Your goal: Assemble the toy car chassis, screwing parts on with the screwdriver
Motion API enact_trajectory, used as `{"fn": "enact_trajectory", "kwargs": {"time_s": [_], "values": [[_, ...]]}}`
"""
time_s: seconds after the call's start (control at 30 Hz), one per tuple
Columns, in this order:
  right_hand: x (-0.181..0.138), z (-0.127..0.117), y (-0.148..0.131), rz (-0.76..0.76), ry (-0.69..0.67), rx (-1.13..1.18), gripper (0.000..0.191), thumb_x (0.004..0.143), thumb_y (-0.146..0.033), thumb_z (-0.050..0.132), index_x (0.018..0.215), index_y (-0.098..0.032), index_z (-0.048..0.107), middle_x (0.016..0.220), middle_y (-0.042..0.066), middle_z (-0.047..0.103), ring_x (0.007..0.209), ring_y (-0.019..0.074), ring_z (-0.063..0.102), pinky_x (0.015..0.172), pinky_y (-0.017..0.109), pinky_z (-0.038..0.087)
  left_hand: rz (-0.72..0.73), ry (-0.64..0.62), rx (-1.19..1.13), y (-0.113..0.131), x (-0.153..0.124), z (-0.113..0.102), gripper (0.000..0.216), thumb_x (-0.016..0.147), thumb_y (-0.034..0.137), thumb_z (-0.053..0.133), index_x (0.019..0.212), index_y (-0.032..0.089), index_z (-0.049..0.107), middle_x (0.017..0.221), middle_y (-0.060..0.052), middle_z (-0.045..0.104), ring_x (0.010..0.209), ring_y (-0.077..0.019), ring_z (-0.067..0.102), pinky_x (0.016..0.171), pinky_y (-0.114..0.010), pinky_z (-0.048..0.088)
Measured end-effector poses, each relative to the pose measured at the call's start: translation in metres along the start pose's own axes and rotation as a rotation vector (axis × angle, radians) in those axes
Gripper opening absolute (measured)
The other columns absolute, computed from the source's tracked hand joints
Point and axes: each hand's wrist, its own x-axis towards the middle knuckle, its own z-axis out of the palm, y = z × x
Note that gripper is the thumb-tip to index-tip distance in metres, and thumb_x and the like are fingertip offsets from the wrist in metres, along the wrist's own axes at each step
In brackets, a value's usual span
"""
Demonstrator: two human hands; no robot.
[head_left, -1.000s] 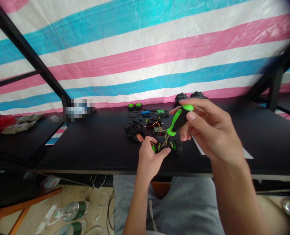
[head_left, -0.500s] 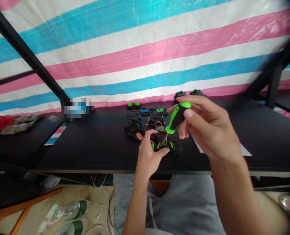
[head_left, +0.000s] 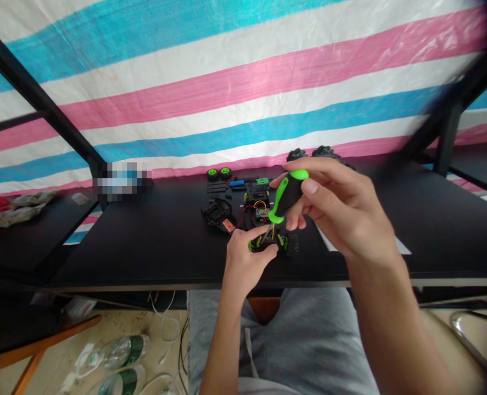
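My right hand point(head_left: 334, 208) grips a green and black screwdriver point(head_left: 288, 195) by its handle, fingers pinched near the top. The shaft slants down and left to a toy car chassis point(head_left: 284, 241) with green parts and a black wheel at its right end. Thumb and fingers of my left hand point(head_left: 247, 260) are closed around the left side of that chassis, close to the screwdriver's tip. Whether the tip sits in a screw is too small to tell. Just behind, wires run to a green circuit board point(head_left: 262, 213) on the car's body.
Left of the chassis lies a black car shell point(head_left: 218, 214). Two small green-hubbed wheels point(head_left: 219, 173) and a blue battery point(head_left: 237, 183) lie farther back. Larger black wheels point(head_left: 323, 152) stand by the striped sheet point(head_left: 227, 126). White paper point(head_left: 403, 247) lies under my right arm.
The whole view has shifted a little, so everything sits slightly farther left. Both hands keep their hold on the screwdriver and chassis, with little visible change between them.
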Motion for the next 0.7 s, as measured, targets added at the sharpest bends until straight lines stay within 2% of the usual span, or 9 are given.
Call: {"fn": "enact_trajectory", "kwargs": {"time_s": [0.07,0.23,0.47,0.7], "values": [[0.000,-0.001,0.001,-0.002,0.018,-0.011,0.026,0.101,-0.047,0.083,0.124,-0.034,0.082,0.100,0.001,0.083,0.057,0.0149,0.073,0.051,0.031,0.059,0.017,0.006,0.018,0.003,-0.001,0.001,0.042,0.086,0.025,0.095,0.127,0.029,0.089,0.099,-0.005,0.076,0.095,-0.0255,0.069,0.098,-0.041,0.057],[-0.002,-0.003,0.005,-0.011,0.040,0.015,0.022,0.102,-0.043,0.082,0.123,-0.035,0.083,0.115,0.002,0.084,0.058,0.0124,0.074,0.051,0.029,0.058,0.030,-0.026,0.023,0.008,0.000,0.001,0.039,0.087,0.024,0.094,0.126,0.028,0.089,0.104,-0.006,0.081,0.099,-0.0262,0.069,0.099,-0.040,0.055],[-0.003,-0.007,0.008,-0.102,0.004,0.011,0.024,0.104,-0.037,0.081,0.128,-0.033,0.083,0.117,0.003,0.084,0.059,0.0123,0.075,0.051,0.028,0.060,-0.007,-0.016,0.058,0.014,0.000,0.001,0.040,0.085,0.017,0.094,0.123,0.028,0.090,0.103,-0.005,0.081,0.100,-0.0245,0.069,0.101,-0.039,0.054],[-0.001,-0.013,0.008,-0.094,-0.071,-0.001,0.031,0.105,-0.038,0.078,0.136,-0.034,0.080,0.127,0.005,0.086,0.066,0.0151,0.080,0.055,0.029,0.066,0.007,-0.020,0.072,0.016,0.000,0.002,0.037,0.083,0.014,0.093,0.119,0.026,0.091,0.095,-0.004,0.077,0.100,-0.0250,0.069,0.101,-0.039,0.055]]}}
